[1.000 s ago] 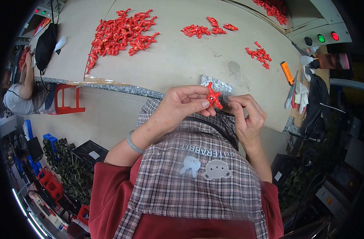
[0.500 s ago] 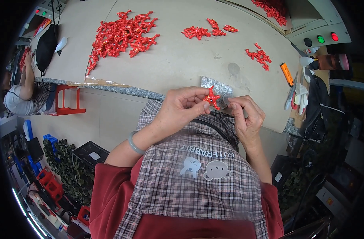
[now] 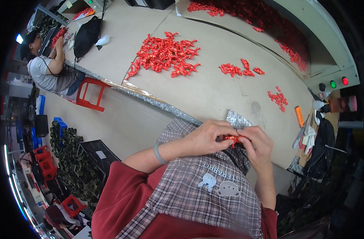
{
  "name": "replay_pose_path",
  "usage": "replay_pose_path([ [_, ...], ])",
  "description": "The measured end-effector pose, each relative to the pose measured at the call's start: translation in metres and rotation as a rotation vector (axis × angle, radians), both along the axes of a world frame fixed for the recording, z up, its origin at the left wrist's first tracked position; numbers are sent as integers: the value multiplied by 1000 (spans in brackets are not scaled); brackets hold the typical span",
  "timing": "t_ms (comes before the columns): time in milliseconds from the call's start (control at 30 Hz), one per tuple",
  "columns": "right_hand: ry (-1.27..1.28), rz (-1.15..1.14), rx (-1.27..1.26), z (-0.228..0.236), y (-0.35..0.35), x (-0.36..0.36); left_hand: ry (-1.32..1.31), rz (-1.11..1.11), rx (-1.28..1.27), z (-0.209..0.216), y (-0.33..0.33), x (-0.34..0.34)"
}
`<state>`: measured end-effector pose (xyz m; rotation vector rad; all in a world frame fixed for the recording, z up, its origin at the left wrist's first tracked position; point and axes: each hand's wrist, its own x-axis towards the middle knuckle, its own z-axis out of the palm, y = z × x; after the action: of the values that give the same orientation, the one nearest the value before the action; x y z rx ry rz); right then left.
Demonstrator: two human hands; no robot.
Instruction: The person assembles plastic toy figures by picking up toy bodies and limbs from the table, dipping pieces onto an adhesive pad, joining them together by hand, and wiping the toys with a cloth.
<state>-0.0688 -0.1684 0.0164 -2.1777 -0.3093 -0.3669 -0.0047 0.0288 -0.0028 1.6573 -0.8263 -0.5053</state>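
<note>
At the table's near edge, my left hand (image 3: 211, 137) is closed on a small shiny red figurine (image 3: 233, 139), mostly covered by the fingers. My right hand (image 3: 258, 143) meets it from the other side, its thumb and fingertips pinched on the figurine; whether a small clear piece is also between them is hidden. Just beyond my hands a grey speckled slab (image 3: 237, 118) lies at the edge. A large heap of similar red figurines (image 3: 164, 53) is spread farther left. Smaller groups of red pieces (image 3: 230, 69) and tiny red parts (image 3: 278, 99) lie to the right.
A machine housing (image 3: 329, 71) with lit buttons and more red pieces inside stands at the far right. Beside it lie an orange box cutter (image 3: 299, 116), a bottle (image 3: 341, 104) and a white cloth (image 3: 309, 137). At the left, a co-worker (image 3: 50, 71) sits by a red stool (image 3: 90, 95).
My right hand, which held a small clear round piece apart from the figurine, has come together with my left hand at the figurine. The whole view has shifted and tilted.
</note>
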Motion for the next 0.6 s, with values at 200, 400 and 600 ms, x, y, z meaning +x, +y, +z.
replay_pose_path([
  [200,-43,-63,-48,-2,5,-2,-57,-35,-58,-8,3,2],
  [400,-76,-66,-95,-5,6,-5,2,-72,-90,-8,3,1],
  [600,-120,-82,-89,-11,6,-5,-37,-49,-93,-8,2,0],
])
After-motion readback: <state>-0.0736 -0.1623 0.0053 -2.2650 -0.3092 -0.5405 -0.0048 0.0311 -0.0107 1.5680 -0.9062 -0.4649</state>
